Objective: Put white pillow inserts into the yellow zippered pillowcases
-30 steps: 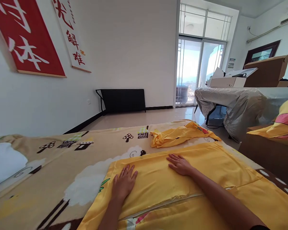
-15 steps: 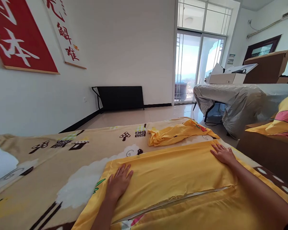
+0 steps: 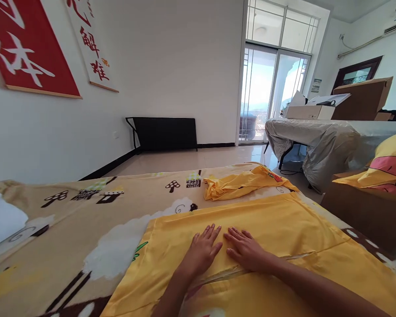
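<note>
A yellow pillowcase [image 3: 273, 215] lies spread flat in front of me, with a long slit opening across its upper side. My left hand [image 3: 203, 250] rests palm down on the cloth just above the slit, fingers stretched out. Close beside it, my right hand [image 3: 246, 248] also lies flat on the cloth, fingers extended. Neither hand grips anything. Beyond the pillowcase, a crumpled yellow cloth [image 3: 244, 184] lies on the patterned blanket [image 3: 119, 220]. A green leaf print shows at the pillowcase's left edge.
A white item [image 3: 3, 220] lies at the far left of the blanket. On the right, a yellow pillow [image 3: 387, 163] sits on a brown box [image 3: 359, 211]. Behind stands a plastic-covered table [image 3: 330, 136] with boxes. A black folded panel [image 3: 165, 133] leans against the wall.
Both hands have slid inward over the pillowcase, from its left and right sides to near its middle. The right hand travelled furthest, moving left. The view has shifted slightly.
</note>
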Demonstrator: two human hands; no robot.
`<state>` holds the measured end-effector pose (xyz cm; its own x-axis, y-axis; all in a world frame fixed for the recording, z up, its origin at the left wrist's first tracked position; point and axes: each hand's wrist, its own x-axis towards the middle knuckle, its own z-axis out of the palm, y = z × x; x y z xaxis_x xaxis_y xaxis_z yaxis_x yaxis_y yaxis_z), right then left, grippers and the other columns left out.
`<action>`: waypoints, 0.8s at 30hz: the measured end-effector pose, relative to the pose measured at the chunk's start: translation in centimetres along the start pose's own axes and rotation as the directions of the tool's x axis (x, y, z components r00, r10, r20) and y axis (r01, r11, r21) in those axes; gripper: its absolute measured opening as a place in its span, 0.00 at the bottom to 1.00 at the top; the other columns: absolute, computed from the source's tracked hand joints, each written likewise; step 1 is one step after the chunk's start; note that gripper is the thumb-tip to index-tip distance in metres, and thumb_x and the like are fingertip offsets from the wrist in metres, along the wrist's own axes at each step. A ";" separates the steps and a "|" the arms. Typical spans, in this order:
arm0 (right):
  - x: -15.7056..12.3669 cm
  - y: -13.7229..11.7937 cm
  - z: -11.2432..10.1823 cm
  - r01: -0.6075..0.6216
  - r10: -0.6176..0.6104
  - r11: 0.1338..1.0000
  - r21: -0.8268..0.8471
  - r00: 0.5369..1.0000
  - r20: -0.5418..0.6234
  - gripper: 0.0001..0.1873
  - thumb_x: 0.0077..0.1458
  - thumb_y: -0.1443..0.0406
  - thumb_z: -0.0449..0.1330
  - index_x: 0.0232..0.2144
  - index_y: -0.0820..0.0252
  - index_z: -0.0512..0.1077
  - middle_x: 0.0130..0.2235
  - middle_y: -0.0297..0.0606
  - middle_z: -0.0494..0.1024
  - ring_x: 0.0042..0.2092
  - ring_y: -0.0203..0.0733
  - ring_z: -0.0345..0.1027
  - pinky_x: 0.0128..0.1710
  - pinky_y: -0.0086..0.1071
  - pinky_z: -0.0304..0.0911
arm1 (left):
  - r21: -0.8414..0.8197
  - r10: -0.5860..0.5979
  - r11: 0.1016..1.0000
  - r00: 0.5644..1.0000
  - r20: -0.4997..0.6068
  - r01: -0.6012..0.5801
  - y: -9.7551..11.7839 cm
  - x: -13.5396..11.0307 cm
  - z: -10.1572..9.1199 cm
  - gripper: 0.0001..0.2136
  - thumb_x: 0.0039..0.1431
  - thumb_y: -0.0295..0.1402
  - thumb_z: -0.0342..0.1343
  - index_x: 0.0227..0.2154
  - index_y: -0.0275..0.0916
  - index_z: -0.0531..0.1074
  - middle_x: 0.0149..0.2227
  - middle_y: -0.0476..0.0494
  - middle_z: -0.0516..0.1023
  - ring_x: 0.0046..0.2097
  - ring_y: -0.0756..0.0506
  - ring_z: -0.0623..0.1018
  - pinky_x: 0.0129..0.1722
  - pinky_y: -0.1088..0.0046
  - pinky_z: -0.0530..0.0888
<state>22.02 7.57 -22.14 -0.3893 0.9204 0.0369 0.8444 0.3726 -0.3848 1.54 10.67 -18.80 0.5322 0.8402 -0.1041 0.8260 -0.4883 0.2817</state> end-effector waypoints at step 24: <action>-17.9 22.5 -8.1 -0.846 0.666 0.449 -0.288 0.531 -0.523 0.29 0.59 0.54 0.42 0.52 0.69 0.66 0.54 0.55 0.69 0.57 0.54 0.61 0.54 0.45 0.55 | 0.072 -0.162 0.983 0.984 -0.066 0.167 -1.8 0.4 2.1 0.29 0.62 0.47 0.35 0.64 0.42 0.50 0.67 0.43 0.44 0.68 0.40 0.45 0.64 0.53 0.46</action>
<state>50.95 0.45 -23.97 0.5481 0.7994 0.2460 0.8144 -0.5771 0.0611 0.64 11.44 -21.37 0.3775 0.9221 -0.0849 0.9144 -0.3567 0.1913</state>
